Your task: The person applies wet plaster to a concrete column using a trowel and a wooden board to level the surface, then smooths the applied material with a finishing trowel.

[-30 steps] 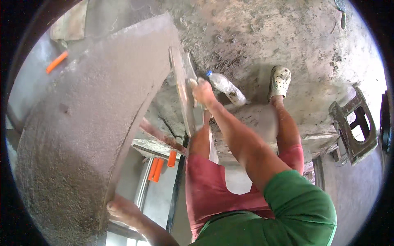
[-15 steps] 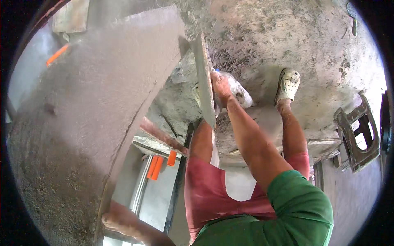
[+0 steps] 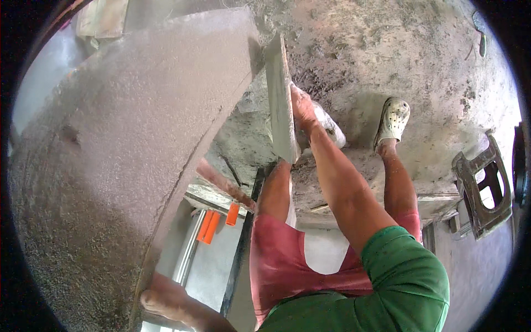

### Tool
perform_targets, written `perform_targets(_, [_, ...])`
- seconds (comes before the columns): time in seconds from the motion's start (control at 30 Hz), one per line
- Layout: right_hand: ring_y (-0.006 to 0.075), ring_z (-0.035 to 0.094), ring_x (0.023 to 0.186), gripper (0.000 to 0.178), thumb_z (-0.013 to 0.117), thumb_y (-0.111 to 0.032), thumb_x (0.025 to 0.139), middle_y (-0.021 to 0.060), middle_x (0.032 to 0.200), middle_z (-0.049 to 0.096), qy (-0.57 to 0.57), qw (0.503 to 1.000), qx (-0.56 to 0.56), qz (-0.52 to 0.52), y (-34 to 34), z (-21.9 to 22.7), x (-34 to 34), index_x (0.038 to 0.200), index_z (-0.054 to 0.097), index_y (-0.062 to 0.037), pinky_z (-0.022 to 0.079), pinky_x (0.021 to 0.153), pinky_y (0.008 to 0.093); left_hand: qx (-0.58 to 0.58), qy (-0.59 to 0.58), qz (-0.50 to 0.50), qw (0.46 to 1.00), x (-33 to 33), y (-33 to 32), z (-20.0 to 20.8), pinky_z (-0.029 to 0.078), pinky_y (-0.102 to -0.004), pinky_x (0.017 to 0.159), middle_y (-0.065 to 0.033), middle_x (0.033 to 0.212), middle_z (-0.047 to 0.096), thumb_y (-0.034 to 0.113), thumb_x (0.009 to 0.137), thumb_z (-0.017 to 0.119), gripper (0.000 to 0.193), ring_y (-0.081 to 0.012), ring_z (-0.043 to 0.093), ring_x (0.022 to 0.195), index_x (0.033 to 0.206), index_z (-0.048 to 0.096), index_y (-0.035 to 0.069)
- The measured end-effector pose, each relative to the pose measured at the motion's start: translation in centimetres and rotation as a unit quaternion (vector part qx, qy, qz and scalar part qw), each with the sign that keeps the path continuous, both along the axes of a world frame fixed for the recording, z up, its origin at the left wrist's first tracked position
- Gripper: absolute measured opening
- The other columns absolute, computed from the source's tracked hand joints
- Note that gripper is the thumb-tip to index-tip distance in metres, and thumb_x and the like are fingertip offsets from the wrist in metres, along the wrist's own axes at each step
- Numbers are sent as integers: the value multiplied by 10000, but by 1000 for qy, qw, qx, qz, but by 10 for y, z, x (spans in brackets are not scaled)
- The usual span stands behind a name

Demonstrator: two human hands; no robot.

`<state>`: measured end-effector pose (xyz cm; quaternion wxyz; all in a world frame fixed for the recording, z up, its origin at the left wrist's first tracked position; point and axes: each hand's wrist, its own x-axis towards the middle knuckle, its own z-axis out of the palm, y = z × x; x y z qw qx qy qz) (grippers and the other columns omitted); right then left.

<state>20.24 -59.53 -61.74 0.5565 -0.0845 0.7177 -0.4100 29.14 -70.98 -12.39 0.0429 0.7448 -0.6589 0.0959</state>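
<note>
My right hand (image 3: 303, 107) is closed at the back of a long flat plastering float (image 3: 280, 105), coated with grey mortar; its handle is mostly hidden behind my fingers. The float stands on edge, apart from the freshly plastered grey surface (image 3: 149, 110) that fills the left side. That surface looks smooth at the top and rougher, darker toward the lower left. Down at its lower edge, my left hand (image 3: 160, 303) lies against the border of the plaster, its fingers not distinguishable.
Mortar-spattered floor (image 3: 354, 44) stretches ahead, under my shoe (image 3: 395, 119). At right is a dirty plastic stool (image 3: 484, 185); a small trowel-like tool (image 3: 481, 36) lies far right. Orange pieces (image 3: 208, 227) and metal bars (image 3: 191, 249) show below the plaster's edge.
The float in my right hand has turned slightly, showing more of its flat face, and shifted a little up. My left hand stays at the plaster's edge. The view has shifted slightly.
</note>
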Motion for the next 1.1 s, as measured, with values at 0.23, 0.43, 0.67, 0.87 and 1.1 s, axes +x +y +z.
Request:
perform_targets(0.23, [194, 570, 765, 528, 406, -439, 950, 144, 811, 641, -84, 996, -36, -22, 11, 1, -24, 962, 616, 45, 461, 745, 347, -36, -60, 22, 997, 3, -3, -8, 542, -400, 787, -228, 1047, 672, 297, 921, 550, 413, -320, 675, 920, 1015, 669, -87])
perform_targets(0.43, [224, 606, 784, 393, 489, -356, 970, 120, 867, 662, -167, 982, -68, -61, 7, 93, -12, 1031, 638, 3, 483, 765, 339, 82, -202, 141, 966, 27, -1, 19, 467, -483, 853, -194, 1128, 619, 507, 917, 467, 611, -295, 603, 963, 1015, 629, -73])
perform_targets(0.67, [212, 614, 751, 207, 591, -178, 909, 144, 819, 640, -17, 991, -126, 32, -10, 193, 18, 1026, 618, -9, 494, 697, 338, 50, -43, 99, 993, 28, -1, 17, 477, -447, 867, -190, 1052, 629, 430, 899, 517, 513, -295, 610, 951, 987, 626, -64])
perform_targets(0.87, [291, 601, 596, 267, 532, -238, 936, 146, 637, 588, 238, 951, -10, 196, -25, 68, 13, 831, 609, -6, 463, 509, 434, 52, -65, 81, 993, 11, -1, 12, 505, -419, 840, -206, 969, 656, 313, 895, 526, 393, -316, 638, 924, 917, 646, -60])
perform_targets(1.1, [338, 591, 763, 229, 560, -231, 930, 214, 840, 534, 79, 973, -169, 134, 13, 257, 57, 949, 601, -7, 460, 687, 439, 55, 296, 52, 952, 82, 7, 40, 454, -424, 939, -194, 1083, 629, 430, 820, 705, 655, -295, 604, 1016, 1107, 540, -134])
